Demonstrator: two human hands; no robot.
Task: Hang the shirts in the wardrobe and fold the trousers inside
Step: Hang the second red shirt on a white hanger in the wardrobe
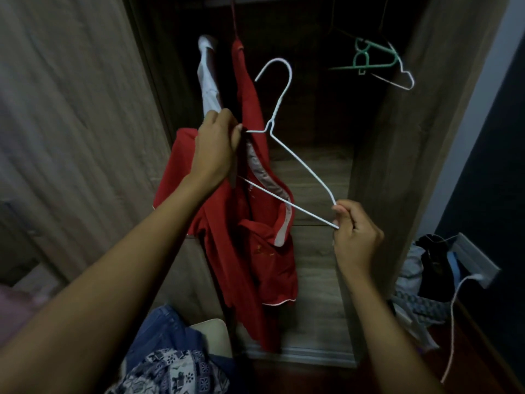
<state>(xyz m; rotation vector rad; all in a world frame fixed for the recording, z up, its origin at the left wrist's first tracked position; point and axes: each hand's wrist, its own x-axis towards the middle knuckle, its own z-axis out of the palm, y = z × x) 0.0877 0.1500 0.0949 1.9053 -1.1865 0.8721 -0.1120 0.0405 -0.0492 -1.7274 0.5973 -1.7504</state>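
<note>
Your left hand (pixel 216 143) is clenched on the left shoulder end of a thin white wire hanger (pixel 295 163), fingers curled over the wire and into the red cloth beside it; your right hand (pixel 355 237) pinches the hanger's right corner, where the sloping arm bends into the straight bottom bar; the hook curves up and left, free of any rail. The hanger is tilted, right corner low and toward you, left end high against the red shirt (pixel 255 245); that shirt is soft, matte knit with white piping at the hem and a pale grey lining at the neck; it hangs limp from your left hand, bunched in folds, inside the open wardrobe (pixel 392 155) toward its left wall, its hem reaching down to the front edge of the wardrobe floor. Behind it a red garment and a white one (pixel 208 81) hang from above, close to the left wall; the upper right of the wardrobe is roomier, with a green plastic hanger (pixel 366 56) and a pale wire one dangling near the right wall. The wardrobe is grained wood, straight-edged. Blue denim and a patterned cloth (pixel 170 368) lie heaped at the bottom left; more clothes (pixel 420 285) are piled outside the right wall.
</note>
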